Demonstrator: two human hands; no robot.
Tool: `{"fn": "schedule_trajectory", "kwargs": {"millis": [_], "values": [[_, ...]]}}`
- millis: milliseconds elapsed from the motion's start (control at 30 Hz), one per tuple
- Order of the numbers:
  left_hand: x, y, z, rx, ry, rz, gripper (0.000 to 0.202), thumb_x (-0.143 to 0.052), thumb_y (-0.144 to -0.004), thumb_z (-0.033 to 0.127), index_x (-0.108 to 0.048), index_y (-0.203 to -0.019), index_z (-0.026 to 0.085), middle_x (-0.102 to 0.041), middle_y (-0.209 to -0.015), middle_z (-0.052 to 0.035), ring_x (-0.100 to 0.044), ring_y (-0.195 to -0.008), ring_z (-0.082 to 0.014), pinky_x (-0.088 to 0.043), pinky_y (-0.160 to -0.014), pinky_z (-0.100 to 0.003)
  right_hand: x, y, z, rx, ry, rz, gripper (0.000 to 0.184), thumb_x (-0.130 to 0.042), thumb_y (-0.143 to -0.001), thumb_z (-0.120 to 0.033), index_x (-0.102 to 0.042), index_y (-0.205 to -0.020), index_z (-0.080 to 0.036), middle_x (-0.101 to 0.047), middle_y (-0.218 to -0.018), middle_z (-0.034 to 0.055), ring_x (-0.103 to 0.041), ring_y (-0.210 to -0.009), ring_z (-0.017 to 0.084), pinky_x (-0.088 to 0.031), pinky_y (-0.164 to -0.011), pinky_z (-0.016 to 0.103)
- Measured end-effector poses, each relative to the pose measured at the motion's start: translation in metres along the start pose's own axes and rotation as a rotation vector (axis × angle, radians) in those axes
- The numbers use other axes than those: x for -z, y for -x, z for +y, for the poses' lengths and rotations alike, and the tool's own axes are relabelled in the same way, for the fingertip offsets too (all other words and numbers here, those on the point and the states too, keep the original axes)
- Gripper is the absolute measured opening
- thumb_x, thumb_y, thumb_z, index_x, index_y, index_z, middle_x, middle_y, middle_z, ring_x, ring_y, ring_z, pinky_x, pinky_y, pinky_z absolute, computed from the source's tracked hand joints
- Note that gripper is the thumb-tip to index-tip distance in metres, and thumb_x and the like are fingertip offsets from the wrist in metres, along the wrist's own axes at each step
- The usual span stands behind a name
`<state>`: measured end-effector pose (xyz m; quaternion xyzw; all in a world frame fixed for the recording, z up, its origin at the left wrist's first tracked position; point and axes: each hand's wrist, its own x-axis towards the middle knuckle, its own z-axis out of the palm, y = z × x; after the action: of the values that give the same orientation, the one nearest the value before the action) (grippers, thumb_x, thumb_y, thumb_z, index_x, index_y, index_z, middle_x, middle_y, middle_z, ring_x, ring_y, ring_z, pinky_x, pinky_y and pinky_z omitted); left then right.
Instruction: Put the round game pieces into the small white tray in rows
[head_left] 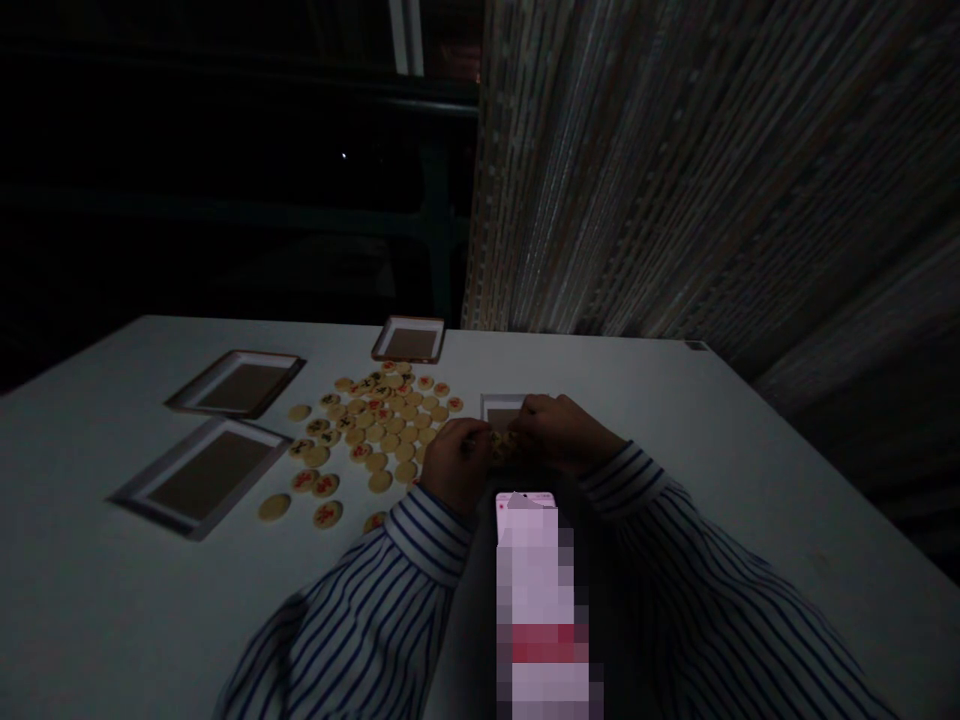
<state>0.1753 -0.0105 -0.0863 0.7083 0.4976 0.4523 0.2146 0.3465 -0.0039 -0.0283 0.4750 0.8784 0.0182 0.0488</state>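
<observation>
My left hand (456, 462) and my right hand (568, 432) meet over a shallow pale-rimmed tray (502, 401), with the fingers of both curled inward. A few round xiangqi pieces (501, 441) show between the hands, at the tray's near part. Dim light and the curled fingers hide whether either hand grips one of them. Left of my left hand, many round wooden xiangqi pieces (390, 425) lie loose in a pile, some with red or black characters facing up, others blank.
Three more shallow trays stand around the pile: one behind (409, 345), one at the far left (244, 388) and one at the near left (210, 478). A lit phone (532, 580) lies close to me between my forearms. Behind the white table (750, 470) hangs a strand curtain (600, 180).
</observation>
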Motion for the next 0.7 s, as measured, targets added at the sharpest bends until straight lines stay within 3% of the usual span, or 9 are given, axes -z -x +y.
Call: {"fn": "schedule_trajectory", "kwargs": {"millis": [400,700], "values": [[0.0,0.0,0.0,0.007,0.003,-0.008,0.012,-0.052,-0.075,0.015,-0.063,-0.079,0.016,-0.065,-0.08,-0.0044,-0.059,-0.075,-0.0142,-0.048,-0.067,-0.027,0.003,0.0,0.003,-0.013,-0.002,0.04,0.023,-0.044,-0.084,-0.032,-0.062,-0.092,-0.019,-0.057,-0.09,0.0077,-0.05,-0.079,0.016,-0.03,-0.063,0.027],[0.001,-0.002,-0.003,0.006,0.052,0.017,0.013,-0.051,-0.074,0.016,-0.063,-0.081,0.015,-0.064,-0.081,-0.0062,-0.059,-0.076,-0.015,-0.05,-0.067,-0.028,0.037,0.019,0.012,-0.153,-0.052,0.322,0.029,-0.037,-0.087,-0.026,-0.062,-0.098,-0.015,-0.059,-0.09,0.0084,-0.051,-0.086,0.018,-0.032,-0.075,0.029]]}}
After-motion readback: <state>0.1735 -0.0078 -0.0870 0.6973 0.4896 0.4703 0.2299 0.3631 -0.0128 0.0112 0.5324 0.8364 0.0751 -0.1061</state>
